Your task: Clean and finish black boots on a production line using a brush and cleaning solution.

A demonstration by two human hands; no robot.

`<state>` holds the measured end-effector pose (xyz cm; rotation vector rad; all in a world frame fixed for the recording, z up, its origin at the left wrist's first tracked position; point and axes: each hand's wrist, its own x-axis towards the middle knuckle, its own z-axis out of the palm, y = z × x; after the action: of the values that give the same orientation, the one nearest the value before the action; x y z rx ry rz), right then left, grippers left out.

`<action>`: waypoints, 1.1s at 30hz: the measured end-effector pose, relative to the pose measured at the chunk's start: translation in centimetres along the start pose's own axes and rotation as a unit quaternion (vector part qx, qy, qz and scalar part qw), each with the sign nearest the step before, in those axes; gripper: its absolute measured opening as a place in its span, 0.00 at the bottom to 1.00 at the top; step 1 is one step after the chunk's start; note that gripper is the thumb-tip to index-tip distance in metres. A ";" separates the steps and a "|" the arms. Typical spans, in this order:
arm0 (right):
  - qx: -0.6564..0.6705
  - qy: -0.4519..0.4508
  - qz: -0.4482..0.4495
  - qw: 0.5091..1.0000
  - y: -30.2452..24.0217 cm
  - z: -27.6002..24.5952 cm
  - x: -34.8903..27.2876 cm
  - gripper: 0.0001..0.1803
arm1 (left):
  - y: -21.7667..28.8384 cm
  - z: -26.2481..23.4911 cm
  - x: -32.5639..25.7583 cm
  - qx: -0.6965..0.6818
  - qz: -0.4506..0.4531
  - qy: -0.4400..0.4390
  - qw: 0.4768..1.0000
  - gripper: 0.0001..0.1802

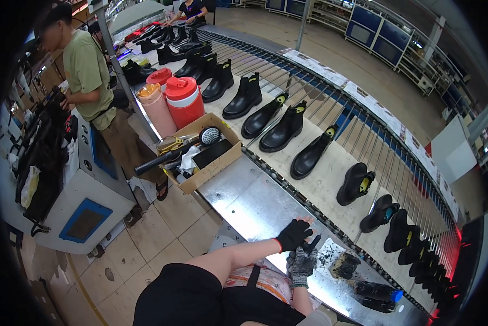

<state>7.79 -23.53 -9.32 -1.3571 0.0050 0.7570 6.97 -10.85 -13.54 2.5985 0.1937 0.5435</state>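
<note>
My left hand, in a black glove with bare fingertips, lies with its fingers stretched out over the metal table. Just below it, my right hand wears a grey knit glove and is closed round a short, dark, stick-like tool. The tool's working end is too small to make out. Beside the right hand sits a blackened, lumpy block on a smeared patch of the metal. Further right lies a dark bottle with a blue cap.
Black ankle boots line the conveyor beyond the table. A cardboard box holds a hairbrush, scissors and other tools. Red jugs stand behind it. One person works at the left, another at the far end.
</note>
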 end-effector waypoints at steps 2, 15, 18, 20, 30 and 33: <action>-0.008 -0.004 0.003 1.000 -0.2 0.1 -0.2 0.13 | -0.3 0.2 0.0 -0.001 0.005 0.010 1.000 0.24; -0.005 0.007 -0.016 1.000 0.1 0.6 -0.2 0.11 | -0.3 -0.2 0.0 0.006 0.000 0.001 1.000 0.24; -0.003 0.006 -0.015 1.000 -0.1 0.7 -0.2 0.09 | -0.7 0.2 0.1 0.003 0.001 0.022 1.000 0.23; 0.003 0.001 -0.021 1.000 -0.3 0.6 -0.4 0.09 | -0.7 0.3 0.1 0.004 0.012 0.020 1.000 0.23; -0.025 -0.016 0.012 0.999 -0.4 0.2 -0.2 0.15 | -1.0 0.7 0.0 0.019 0.011 0.026 0.999 0.23; -0.002 -0.017 0.015 1.000 0.1 -0.1 0.0 0.15 | -0.9 0.8 0.0 0.020 0.011 0.030 0.999 0.23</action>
<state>7.77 -23.64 -9.44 -1.3507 -0.0029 0.8055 7.23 -10.42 -14.60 2.6268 0.1984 0.6330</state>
